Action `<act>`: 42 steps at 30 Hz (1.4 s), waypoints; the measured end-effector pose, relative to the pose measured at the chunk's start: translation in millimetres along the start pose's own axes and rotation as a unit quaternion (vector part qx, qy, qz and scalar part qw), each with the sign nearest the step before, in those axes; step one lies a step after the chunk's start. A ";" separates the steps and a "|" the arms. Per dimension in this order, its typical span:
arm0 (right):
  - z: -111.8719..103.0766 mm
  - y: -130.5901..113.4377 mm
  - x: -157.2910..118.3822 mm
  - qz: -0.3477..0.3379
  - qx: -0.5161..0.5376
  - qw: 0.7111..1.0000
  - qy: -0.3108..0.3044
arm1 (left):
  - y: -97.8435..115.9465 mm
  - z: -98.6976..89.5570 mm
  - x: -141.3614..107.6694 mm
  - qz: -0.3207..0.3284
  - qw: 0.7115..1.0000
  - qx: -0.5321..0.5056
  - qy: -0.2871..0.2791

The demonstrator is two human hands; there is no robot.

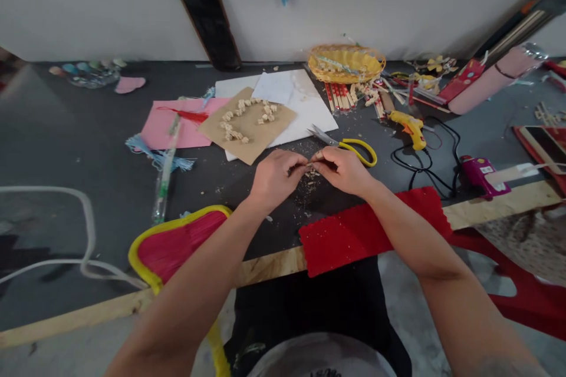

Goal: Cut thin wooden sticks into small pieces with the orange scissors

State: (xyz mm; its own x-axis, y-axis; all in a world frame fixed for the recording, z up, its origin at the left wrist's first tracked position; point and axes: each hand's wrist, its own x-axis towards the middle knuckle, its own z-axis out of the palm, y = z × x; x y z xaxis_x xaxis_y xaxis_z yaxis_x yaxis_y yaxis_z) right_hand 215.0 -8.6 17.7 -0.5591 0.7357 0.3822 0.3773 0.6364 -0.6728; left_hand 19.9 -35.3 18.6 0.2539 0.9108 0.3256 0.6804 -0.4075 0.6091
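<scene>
Over the dark table, my left hand (279,174) and my right hand (341,168) meet fingertip to fingertip, each closed in a pinch. What they pinch is tiny and mostly hidden by the fingers. Small pale wooden bits (312,173) and crumbs lie just below them. Scissors with yellow handles (360,147) rest against the far side of my right hand, blades parted. Beyond my left hand, a brown square card (274,129) carries a curved row of small pale wooden pieces (236,112). A red cloth (349,238) with a zigzag edge lies under my right forearm.
At the back stand a yellow basket (345,65) and a leaning phone (210,26). A yellow glue gun (409,128), its black cord and a pink bottle (495,79) are to the right. Pink paper (177,135) lies left; a yellow-edged pink fan shape (181,241) overhangs the front edge.
</scene>
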 end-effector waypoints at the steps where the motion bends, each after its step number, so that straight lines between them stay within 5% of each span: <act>1: -1.2 -0.2 0.1 0.007 -0.007 1.000 0.002 | -0.2 -1.6 0.4 -0.001 1.000 0.002 0.000; 7: -12.8 4.1 -0.7 0.044 -0.082 0.996 0.004 | -5.4 -13.3 4.9 -0.028 0.999 0.040 -0.015; 13: -8.6 9.2 -1.4 0.033 -0.093 0.995 -0.018 | -8.7 -2.1 2.7 0.018 0.992 0.086 -0.088; 31: -6.2 14.6 -4.0 0.040 -0.136 0.988 -0.067 | -7.0 1.6 -1.5 0.027 0.982 0.166 -0.083; 42: -10.1 11.4 -2.9 0.049 -0.127 0.990 -0.043 | -4.2 -4.5 3.2 -0.013 0.995 0.090 -0.035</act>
State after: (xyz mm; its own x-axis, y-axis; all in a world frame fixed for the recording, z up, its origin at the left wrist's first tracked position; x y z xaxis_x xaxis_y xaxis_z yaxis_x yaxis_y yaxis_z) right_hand 228.3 -1.1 15.3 -0.5677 0.7809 0.2605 0.6004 0.6092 -0.5181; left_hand 14.8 -30.9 20.3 0.2773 0.9259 0.2567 0.7977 -0.3708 0.4756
